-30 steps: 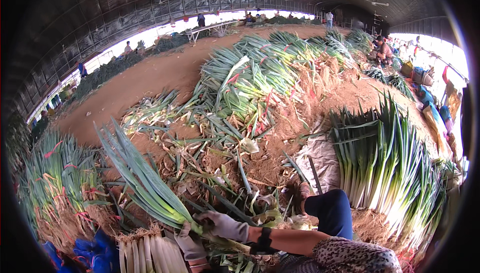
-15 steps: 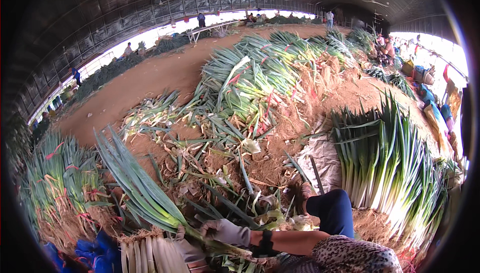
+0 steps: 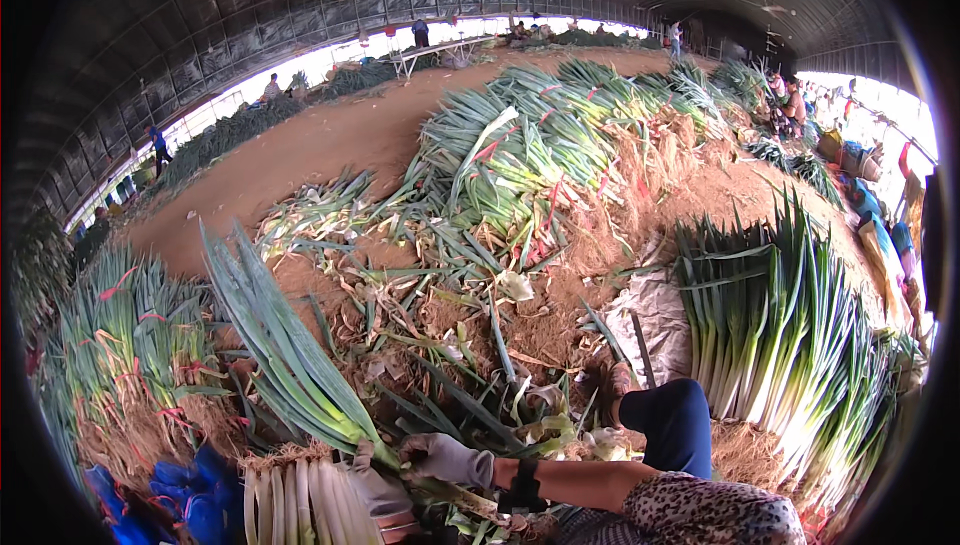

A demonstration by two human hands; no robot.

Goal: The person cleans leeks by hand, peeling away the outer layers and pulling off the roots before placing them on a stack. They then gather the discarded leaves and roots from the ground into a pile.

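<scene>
My left hand [image 3: 378, 490], in a pale glove, is closed around a large leek [image 3: 300, 370] near the bottom of its leaves. The long green leaves fan up and to the left, and the lower stalk is mostly hidden by my hands. Close on its right, my right hand [image 3: 445, 459], also gloved, is closed with its fingertips at the leek's side. What those fingers hold, if anything, cannot be made out. Beside my left hand stand several white leek stalks [image 3: 300, 505], roots [image 3: 285, 457] uppermost.
Tied leek bundles [image 3: 140, 345] stand at left above blue material [image 3: 195, 490]. Loose leeks [image 3: 770, 335] lean in a row at right, near my bent knee [image 3: 668, 415]. Peeled leaves [image 3: 450, 355] litter the soil ahead. A big leek pile [image 3: 530, 155] lies beyond, with people farther off.
The leek has swung slightly more upright. Its lower stalk, seen running beneath my right hand earlier, no longer shows plainly there. My hands remain close together, and the whole view has shifted slightly.
</scene>
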